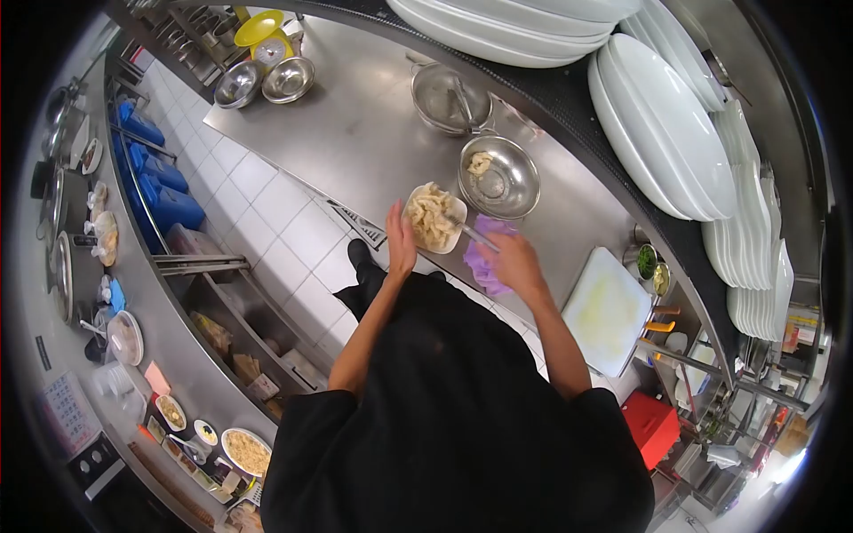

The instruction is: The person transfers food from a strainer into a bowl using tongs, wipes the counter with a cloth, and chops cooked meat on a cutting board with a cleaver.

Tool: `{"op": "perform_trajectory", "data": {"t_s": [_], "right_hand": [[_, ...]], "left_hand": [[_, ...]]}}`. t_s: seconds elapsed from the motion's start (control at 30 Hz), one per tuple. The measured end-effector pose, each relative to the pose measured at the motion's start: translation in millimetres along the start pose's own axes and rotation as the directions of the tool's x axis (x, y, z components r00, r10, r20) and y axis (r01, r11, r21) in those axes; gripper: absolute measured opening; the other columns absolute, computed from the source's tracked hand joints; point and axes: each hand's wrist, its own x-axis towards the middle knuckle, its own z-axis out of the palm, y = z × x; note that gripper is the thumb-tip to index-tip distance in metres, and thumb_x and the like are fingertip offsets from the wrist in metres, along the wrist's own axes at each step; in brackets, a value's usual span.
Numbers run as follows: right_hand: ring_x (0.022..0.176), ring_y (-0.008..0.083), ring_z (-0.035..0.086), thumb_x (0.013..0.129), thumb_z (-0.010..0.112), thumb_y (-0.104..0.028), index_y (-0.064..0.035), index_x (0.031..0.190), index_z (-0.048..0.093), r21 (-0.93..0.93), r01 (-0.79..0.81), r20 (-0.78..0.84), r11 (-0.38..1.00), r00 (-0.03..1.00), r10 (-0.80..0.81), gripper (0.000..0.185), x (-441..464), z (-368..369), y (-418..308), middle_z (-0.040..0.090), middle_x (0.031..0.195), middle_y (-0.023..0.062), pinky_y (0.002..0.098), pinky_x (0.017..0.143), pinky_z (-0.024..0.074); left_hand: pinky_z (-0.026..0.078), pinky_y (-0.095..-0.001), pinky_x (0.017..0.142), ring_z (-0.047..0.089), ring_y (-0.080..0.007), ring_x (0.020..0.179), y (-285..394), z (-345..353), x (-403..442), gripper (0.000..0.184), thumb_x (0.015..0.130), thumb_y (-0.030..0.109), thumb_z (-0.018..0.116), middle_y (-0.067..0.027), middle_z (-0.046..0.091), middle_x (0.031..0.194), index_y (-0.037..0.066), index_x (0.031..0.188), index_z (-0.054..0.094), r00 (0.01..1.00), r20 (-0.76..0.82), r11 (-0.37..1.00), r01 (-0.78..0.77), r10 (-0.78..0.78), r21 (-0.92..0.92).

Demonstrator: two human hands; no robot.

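A white dish (455, 238) heaped with pale food pieces (430, 216) sits at the front edge of the steel counter. My left hand (402, 240) is at the dish's left side, its fingers stretched out and holding nothing. My right hand (513, 263) is closed around the handle of a metal utensil (481, 234), whose far end lies in the food. Under my right hand is a purple cloth (484, 266). Just behind the dish stands a steel bowl (515, 180) with a small lump of pale food (480, 163) inside.
Another steel bowl (435, 96) with a utensil stands farther back. A white cutting board (608, 311) lies to the right, near small containers of green and yellow food. Stacked white plates (662, 124) fill the overhead shelf. Two bowls and a yellow scale (271, 51) are at the far left.
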Motion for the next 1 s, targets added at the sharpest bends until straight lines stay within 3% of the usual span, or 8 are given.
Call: {"op": "perform_trajectory", "data": {"t_s": [0.07,0.2,0.37,0.47,0.57,0.7,0.87,1.0], "right_hand": [[0.093,0.0457,0.067,0.095,0.064,-0.038,-0.0104,0.110,0.073,-0.043,0.006,0.110,0.999,0.994,-0.001,0.032,8,24,5,0.071,0.095,0.0247,0.0542,0.084,0.0530],[0.092,0.0443,0.068,0.095,0.064,-0.038,-0.0023,0.104,0.069,-0.083,-0.009,-0.068,0.997,0.998,0.003,0.038,13,14,2,0.070,0.096,0.0264,0.0533,0.082,0.0541],[0.091,0.0405,0.071,0.095,0.065,-0.037,0.0009,0.106,0.067,-0.300,-0.102,-0.226,0.949,0.973,0.033,0.040,70,-15,46,0.072,0.091,0.0239,0.0513,0.080,0.0561],[0.088,0.0376,0.073,0.094,0.066,-0.035,-0.0004,0.109,0.067,-0.491,0.079,-0.025,0.867,0.994,-0.105,0.038,114,-10,68,0.073,0.089,0.0204,0.0489,0.078,0.0577],[0.086,0.0354,0.073,0.094,0.066,-0.035,-0.0026,0.109,0.067,-0.569,0.098,-0.035,0.816,0.989,-0.143,0.036,137,9,81,0.073,0.089,0.0192,0.0485,0.076,0.0584],[0.085,0.0360,0.073,0.094,0.067,-0.035,-0.0040,0.109,0.067,-0.519,0.076,-0.067,0.851,0.989,-0.129,0.034,143,14,89,0.073,0.087,0.0196,0.0494,0.076,0.0582],[0.083,0.0392,0.072,0.094,0.065,-0.033,-0.0060,0.108,0.068,-0.333,0.003,-0.170,0.943,0.983,-0.063,0.031,58,-46,29,0.072,0.086,0.0203,0.0521,0.075,0.0572],[0.082,0.0403,0.071,0.093,0.066,-0.033,-0.0064,0.104,0.068,-0.298,0.118,-0.025,0.947,0.991,-0.131,0.029,9,-37,1,0.072,0.086,0.0207,0.0531,0.073,0.0558]], "left_hand": [[0.023,-0.0466,0.122,0.030,-0.0417,0.148,-3,9,1,0.054,0.107,0.026,0.042,-0.0271,0.036,0.156,-0.002,0.153,0.036,1.000,0.002,1.000,-0.007,0.007,-0.014],[0.026,-0.0472,0.121,0.033,-0.0427,0.145,-7,17,-1,0.060,0.101,0.024,0.054,-0.0278,0.037,0.154,-0.001,0.153,0.037,1.000,0.003,1.000,-0.018,0.017,0.005],[0.025,-0.0452,0.121,0.034,-0.0398,0.145,3,18,-9,0.067,0.094,0.019,0.062,-0.0258,0.037,0.155,-0.001,0.153,0.036,0.999,-0.017,0.997,-0.026,0.027,0.073],[0.025,-0.0483,0.121,0.031,-0.0420,0.146,14,12,-12,0.068,0.094,0.021,0.062,-0.0270,0.035,0.156,0.000,0.153,0.035,0.996,-0.064,0.987,-0.051,0.062,0.155],[0.024,-0.0487,0.121,0.030,-0.0418,0.146,11,7,-18,0.069,0.094,0.021,0.063,-0.0263,0.035,0.156,0.000,0.153,0.035,0.997,-0.053,0.987,-0.039,0.048,0.154],[0.024,-0.0488,0.121,0.030,-0.0417,0.146,1,-1,-16,0.068,0.094,0.020,0.062,-0.0255,0.035,0.156,0.001,0.153,0.035,0.999,-0.045,0.990,-0.022,0.029,0.140],[0.023,-0.0464,0.122,0.032,-0.0381,0.147,5,-11,-16,0.061,0.100,0.021,0.056,-0.0217,0.038,0.156,0.003,0.155,0.035,1.000,-0.031,0.998,-0.001,0.003,0.068],[0.020,-0.0473,0.122,0.030,-0.0395,0.146,6,-13,-7,0.056,0.103,0.023,0.048,-0.0237,0.037,0.156,0.006,0.155,0.036,0.998,-0.002,0.997,-0.062,0.062,0.044]]}}
